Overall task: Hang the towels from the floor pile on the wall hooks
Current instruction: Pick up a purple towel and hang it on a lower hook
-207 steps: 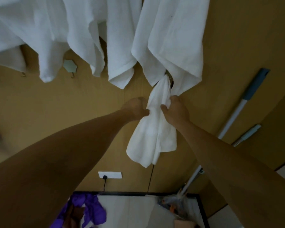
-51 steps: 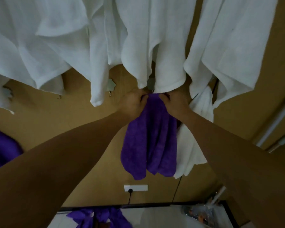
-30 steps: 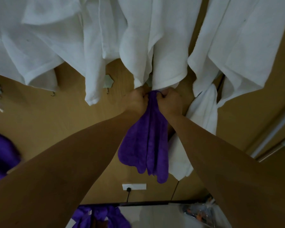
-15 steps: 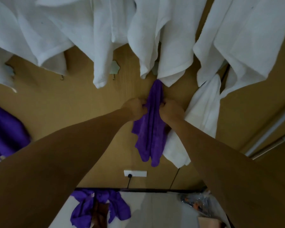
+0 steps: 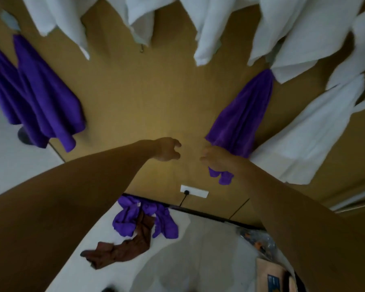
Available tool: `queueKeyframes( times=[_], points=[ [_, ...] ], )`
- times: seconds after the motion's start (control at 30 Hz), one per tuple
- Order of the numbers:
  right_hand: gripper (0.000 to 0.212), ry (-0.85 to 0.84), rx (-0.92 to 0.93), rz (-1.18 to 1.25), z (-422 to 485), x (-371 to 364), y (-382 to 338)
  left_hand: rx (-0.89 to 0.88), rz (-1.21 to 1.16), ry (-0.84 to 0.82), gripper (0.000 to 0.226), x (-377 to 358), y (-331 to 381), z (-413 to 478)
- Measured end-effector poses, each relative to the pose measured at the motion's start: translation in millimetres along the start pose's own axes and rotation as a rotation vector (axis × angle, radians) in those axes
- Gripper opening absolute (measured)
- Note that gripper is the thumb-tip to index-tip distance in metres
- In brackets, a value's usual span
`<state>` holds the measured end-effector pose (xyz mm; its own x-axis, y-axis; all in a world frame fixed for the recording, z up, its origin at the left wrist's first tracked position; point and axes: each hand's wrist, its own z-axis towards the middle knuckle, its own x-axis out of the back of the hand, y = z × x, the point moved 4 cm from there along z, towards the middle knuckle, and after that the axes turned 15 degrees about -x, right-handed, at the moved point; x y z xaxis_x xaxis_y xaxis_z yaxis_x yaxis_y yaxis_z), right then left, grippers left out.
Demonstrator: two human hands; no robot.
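Both arms reach toward the wall. The left hand [image 5: 169, 151] hangs free with its fingers loosely curled and slightly spread, gripping nothing. The right hand [image 5: 217, 159] is blurred, with loose fingers pointing to nine o'clock; it lies in front of the purple towel's [image 5: 242, 119] lower end, and whether they touch cannot be told. That towel hangs at one o'clock from it, its top tucked beneath the white towels [image 5: 287, 36]. The floor pile [image 5: 143, 220] of purple and brown cloth lies at six o'clock, below the wall socket [image 5: 194, 191].
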<state>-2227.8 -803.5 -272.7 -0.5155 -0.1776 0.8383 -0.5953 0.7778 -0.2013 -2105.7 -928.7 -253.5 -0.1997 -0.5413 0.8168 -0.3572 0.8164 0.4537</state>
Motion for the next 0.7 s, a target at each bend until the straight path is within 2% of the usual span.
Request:
queueKeyframes(
  times=[0.03,0.13,0.23,0.3,0.47,0.53,0.63,0.7],
  points=[
    [0.01,-0.041,0.017,0.005,1,-13,-15,0.011,-0.011,0.008,0.06,-4,-17,-9],
    [0.054,-0.085,0.0,-0.006,6,-50,-63,0.064,-0.043,0.025,0.059,-20,-79,-36],
    [0.064,-0.157,0.033,-0.005,12,-93,-120,0.105,-0.072,0.023,0.057,-37,-145,-66],
    [0.062,-0.178,0.06,-0.013,15,-121,-161,0.129,-0.093,0.014,0.056,-50,-190,-85],
    [0.02,-0.26,0.171,-0.026,34,-208,-249,0.197,-0.171,-0.037,0.054,-97,-292,-123],
    [0.013,-0.284,0.159,-0.019,56,-254,-262,0.226,-0.201,-0.035,0.053,-126,-326,-124],
    [0.048,-0.316,0.084,-0.002,90,-324,-262,0.295,-0.239,-0.044,0.053,-184,-370,-117],
    [0.053,-0.351,0.022,-0.014,117,-377,-252,0.332,-0.284,-0.035,0.052,-232,-398,-107]
  ],
)
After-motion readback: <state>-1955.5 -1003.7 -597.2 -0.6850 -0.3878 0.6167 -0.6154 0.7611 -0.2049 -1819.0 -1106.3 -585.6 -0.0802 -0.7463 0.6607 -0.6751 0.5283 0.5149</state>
